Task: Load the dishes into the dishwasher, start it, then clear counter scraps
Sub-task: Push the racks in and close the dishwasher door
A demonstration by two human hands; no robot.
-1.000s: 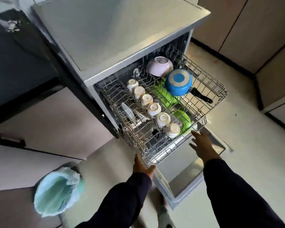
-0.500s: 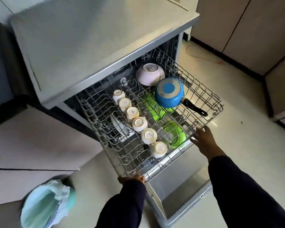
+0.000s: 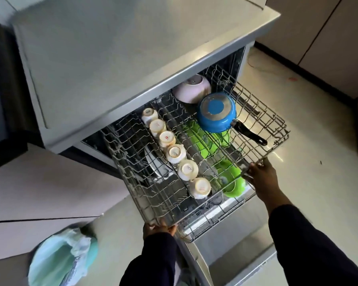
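The dishwasher (image 3: 132,69) stands open with its upper wire rack (image 3: 262,118) pulled out. In the rack sit a row of several upturned cream cups (image 3: 175,154), an upturned blue saucepan (image 3: 216,111) with a black handle, and a pink bowl (image 3: 191,90) at the back. Green plates (image 3: 233,183) show through from below. My left hand (image 3: 158,230) grips the rack's front left corner. My right hand (image 3: 261,175) holds the rack's front right edge, fingers curled over the wire.
The dishwasher door (image 3: 232,254) lies open and low in front of me. A bin with a pale teal liner (image 3: 60,259) stands on the floor at lower left. Cabinets (image 3: 329,38) line the right wall beyond the tiled floor (image 3: 318,203).
The upper rack has slid back toward the dishwasher, so the pink bowl is now partly under the top. Both hands have stayed on the rack's front edge.
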